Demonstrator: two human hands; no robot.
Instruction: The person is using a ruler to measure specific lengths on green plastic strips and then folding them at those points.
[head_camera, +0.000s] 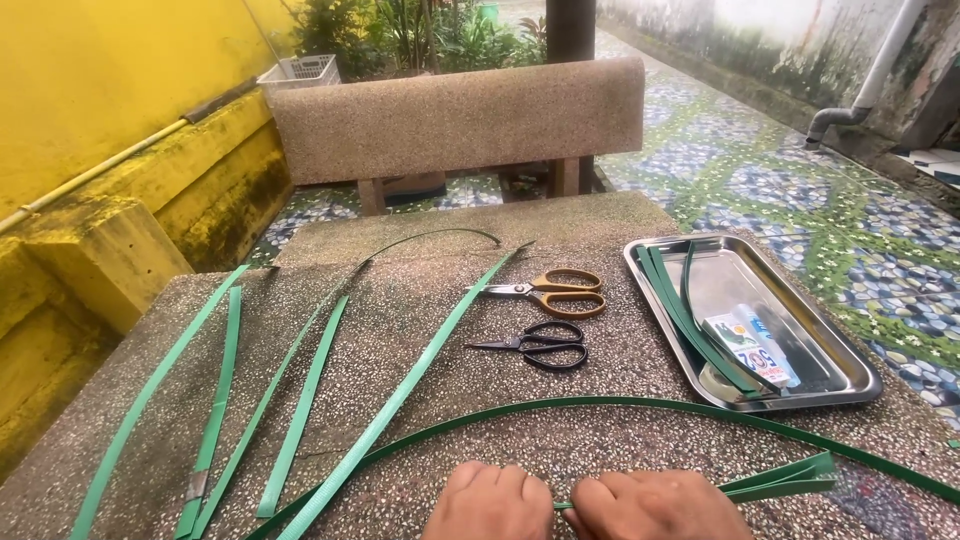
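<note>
Head view, the only one. Both hands sit at the near edge of the stone table (600, 400): left hand (490, 503) and right hand (655, 505), knuckles up, fingers curled down and closed on a folded green strap (790, 478) that runs between the two hands and sticks out to the right in a doubled, pointed end. How tightly the fingertips pinch cannot be told, since they are hidden under the hands. A long green strap loop (640, 403) arcs over the table just beyond the hands, from lower left out past the right edge. Judged progress: early. Several cut green strips (300, 415) lie flat and separate on the left half of the table, unjoined; only the piece in the hands shows any folding, so cutting looks largely done and the folding or joining is mostly left. Orange-handled scissors (550, 292) and black-handled scissors (540, 345) lie shut mid-table, well apart from both hands. Containers: a steel tray (850, 385) at right holds a few more green strips laid lengthwise, a small printed packet and what may be a roll of tape beneath it, partly hidden. A white basket (305, 70) stands far behind the bench; contents not visible.
</note>
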